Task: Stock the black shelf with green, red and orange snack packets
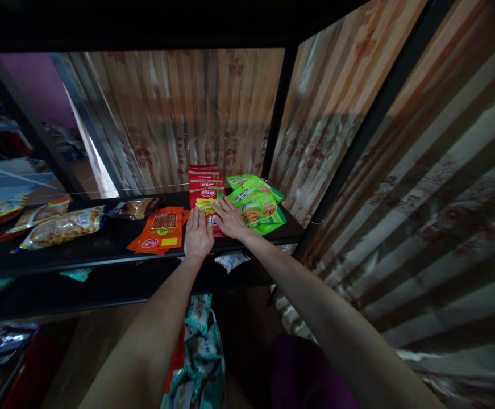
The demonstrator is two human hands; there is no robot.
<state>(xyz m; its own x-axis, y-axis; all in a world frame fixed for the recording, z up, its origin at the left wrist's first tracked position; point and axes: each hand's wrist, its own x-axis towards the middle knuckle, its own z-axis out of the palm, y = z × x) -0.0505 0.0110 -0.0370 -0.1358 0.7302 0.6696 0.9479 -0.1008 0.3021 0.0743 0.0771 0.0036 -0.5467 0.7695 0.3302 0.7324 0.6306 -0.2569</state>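
Several red snack packets (206, 184) lie overlapped in a row on the black shelf (115, 241). My left hand (199, 233) rests flat on the left edge of the front red packet, fingers stretched forward. On its right side lies my right hand (229, 218), its fingers spread over the packet. Green snack pouches (258, 207) are stacked just right of my right hand. Orange packets (162, 230) lie to the left of my left hand, apart from it.
Bagged snacks (63, 227) line the shelf's left part. A lower shelf (123, 287) holds a small white packet (232, 260). Below are teal packets (204, 346) in a container. Dark posts (279, 113) and curtains (179, 113) stand behind and right.
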